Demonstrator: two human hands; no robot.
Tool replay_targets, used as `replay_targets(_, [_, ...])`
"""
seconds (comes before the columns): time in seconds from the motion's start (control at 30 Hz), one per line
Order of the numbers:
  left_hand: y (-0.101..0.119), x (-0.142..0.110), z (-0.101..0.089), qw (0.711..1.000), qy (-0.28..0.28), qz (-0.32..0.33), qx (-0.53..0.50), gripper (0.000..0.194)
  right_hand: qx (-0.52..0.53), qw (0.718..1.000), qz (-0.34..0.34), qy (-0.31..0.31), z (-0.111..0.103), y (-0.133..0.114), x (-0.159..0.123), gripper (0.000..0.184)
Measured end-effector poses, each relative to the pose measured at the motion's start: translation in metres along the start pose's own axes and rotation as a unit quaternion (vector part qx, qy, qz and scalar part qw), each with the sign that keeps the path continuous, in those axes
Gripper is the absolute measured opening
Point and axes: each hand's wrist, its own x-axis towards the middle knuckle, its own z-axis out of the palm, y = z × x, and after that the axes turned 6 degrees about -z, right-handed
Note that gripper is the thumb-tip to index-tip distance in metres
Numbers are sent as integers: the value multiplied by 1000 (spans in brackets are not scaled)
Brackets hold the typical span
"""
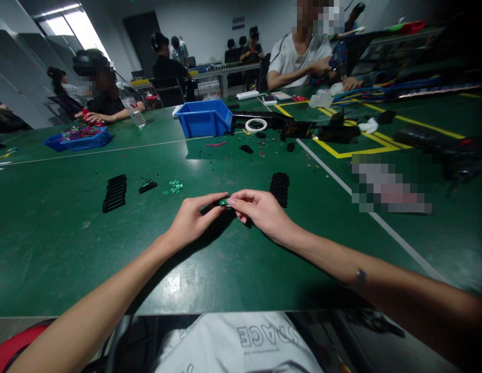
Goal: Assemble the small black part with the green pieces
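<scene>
A small green circuit board [223, 202] is held between my two hands, just above the green table. My left hand [196, 213] pinches its left end between thumb and fingers. At its right end, my right hand [256, 207] grips with thumb and index finger, the other fingers curled under. Left of my hands lies a loose pile of small green boards [174, 187]. A small black part [148, 187] with tiny pieces on it rests beside that pile. Further left is a black slotted rack [115, 193]; a second black rack [280, 187] lies just behind my right hand.
A blue bin [205, 118] stands at the table's middle, beside a white tape roll [256, 125] and scattered small parts. Farther left are a blue tray [80, 139] of wires and a bottle [134, 110]. A power drill [454, 155] lies right. Co-workers sit across the table.
</scene>
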Motion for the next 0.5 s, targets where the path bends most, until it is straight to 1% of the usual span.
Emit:
replay_targets(0.33, [0, 0, 2, 1000, 3, -6, -5, 38, -23, 999, -23, -6, -1, 2, 0, 35])
replay_targets(0.5, [-1, 0, 3, 999, 4, -28, -32, 39, -8, 1000, -14, 3, -1, 0, -1, 36])
